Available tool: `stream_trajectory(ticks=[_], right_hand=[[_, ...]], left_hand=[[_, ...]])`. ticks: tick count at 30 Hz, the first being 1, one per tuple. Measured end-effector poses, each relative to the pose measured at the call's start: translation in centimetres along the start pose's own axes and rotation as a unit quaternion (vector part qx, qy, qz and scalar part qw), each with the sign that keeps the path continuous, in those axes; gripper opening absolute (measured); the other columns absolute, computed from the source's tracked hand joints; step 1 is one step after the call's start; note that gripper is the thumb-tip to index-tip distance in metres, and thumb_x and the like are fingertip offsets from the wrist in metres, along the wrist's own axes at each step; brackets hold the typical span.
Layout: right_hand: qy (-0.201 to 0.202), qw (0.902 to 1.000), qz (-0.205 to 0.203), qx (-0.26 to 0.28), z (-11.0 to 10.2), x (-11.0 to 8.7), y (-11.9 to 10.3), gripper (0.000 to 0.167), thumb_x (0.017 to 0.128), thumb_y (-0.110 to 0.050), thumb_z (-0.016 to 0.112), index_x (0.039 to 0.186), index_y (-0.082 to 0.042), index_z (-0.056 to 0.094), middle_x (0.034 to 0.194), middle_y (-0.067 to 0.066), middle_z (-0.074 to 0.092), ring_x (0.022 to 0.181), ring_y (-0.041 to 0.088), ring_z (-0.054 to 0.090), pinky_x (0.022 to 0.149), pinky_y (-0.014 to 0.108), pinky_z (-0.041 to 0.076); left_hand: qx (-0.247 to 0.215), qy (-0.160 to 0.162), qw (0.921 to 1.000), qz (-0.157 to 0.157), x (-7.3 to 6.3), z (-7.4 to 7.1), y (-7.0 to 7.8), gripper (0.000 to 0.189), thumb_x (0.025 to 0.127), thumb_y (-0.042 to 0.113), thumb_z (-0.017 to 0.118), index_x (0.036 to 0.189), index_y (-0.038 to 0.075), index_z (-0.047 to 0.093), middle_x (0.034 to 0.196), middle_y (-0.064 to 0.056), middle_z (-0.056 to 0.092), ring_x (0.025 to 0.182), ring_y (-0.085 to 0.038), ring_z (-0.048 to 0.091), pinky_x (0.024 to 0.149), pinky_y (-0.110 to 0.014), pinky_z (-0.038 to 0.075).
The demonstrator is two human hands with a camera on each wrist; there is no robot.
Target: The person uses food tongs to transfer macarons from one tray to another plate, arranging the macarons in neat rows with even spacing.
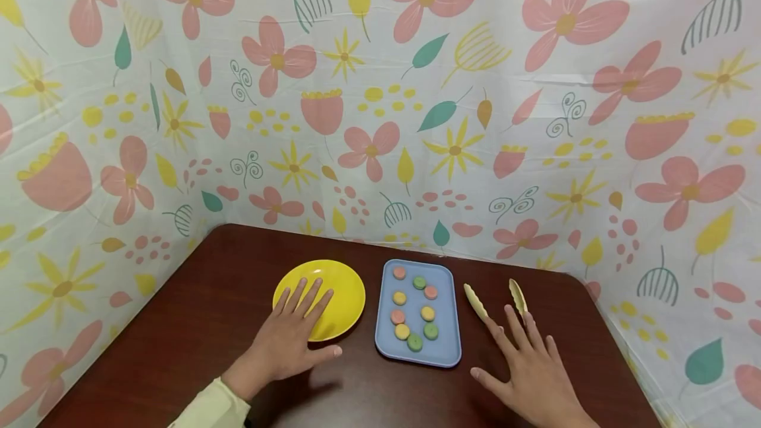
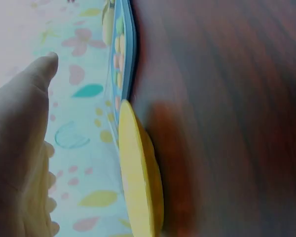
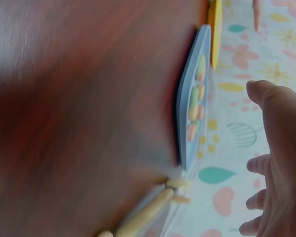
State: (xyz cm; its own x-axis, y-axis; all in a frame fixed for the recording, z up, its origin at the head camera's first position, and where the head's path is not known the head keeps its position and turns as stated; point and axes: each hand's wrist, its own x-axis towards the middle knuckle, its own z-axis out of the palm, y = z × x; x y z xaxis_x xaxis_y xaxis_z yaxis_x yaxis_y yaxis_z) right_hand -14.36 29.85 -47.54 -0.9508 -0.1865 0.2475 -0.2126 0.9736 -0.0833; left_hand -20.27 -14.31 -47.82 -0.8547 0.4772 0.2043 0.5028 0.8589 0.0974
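Note:
My left hand (image 1: 288, 339) is spread, fingers straight, and overlaps the near left part of a yellow plate (image 1: 345, 296). In the left wrist view a gap shows between that hand (image 2: 19, 148) and the plate (image 2: 140, 177). To the plate's right lies a blue tray (image 1: 385, 342) bearing several small macarons (image 1: 414, 342) in pink, yellow and green. My right hand (image 1: 532, 375), also spread and holding nothing, covers the near part of pale yellow tongs (image 1: 475, 302). Their scalloped ends are apart and point away from me. The right wrist view shows this hand (image 3: 286, 158) raised above the tongs (image 3: 145, 212).
Plate, tray and tongs stand in a row on a dark brown table (image 1: 196, 309). A white curtain (image 1: 368, 131) with flower prints rises behind the table's back edge and along both sides.

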Motion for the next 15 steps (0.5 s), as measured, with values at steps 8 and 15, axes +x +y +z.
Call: stream_trajectory(ticks=[8,15], right_hand=[[-0.007,0.9998,0.012,-0.013,-1.0,-0.2,2.3,0.093,0.087,-0.076,0.06,0.158,-0.017,0.042,0.168,0.019,0.019,0.149,0.051,0.022,0.101,0.08,0.029],[-0.032,0.9979,0.054,0.02,-0.9,-0.6,4.1,0.099,0.088,-0.074,0.061,0.158,-0.01,0.038,0.165,0.027,0.021,0.145,0.057,0.023,0.096,0.081,0.03]], left_hand=[[-0.037,0.024,0.9988,-0.022,0.5,-0.2,-3.4,0.101,0.091,0.073,0.058,0.164,0.014,0.024,0.171,-0.013,0.015,0.156,-0.04,0.014,0.122,-0.06,0.018],[-0.141,-0.017,0.9857,-0.09,0.7,0.3,-6.0,0.111,0.087,0.075,0.061,0.166,0.013,0.014,0.172,-0.011,0.006,0.157,-0.039,0.009,0.119,-0.063,0.022]])
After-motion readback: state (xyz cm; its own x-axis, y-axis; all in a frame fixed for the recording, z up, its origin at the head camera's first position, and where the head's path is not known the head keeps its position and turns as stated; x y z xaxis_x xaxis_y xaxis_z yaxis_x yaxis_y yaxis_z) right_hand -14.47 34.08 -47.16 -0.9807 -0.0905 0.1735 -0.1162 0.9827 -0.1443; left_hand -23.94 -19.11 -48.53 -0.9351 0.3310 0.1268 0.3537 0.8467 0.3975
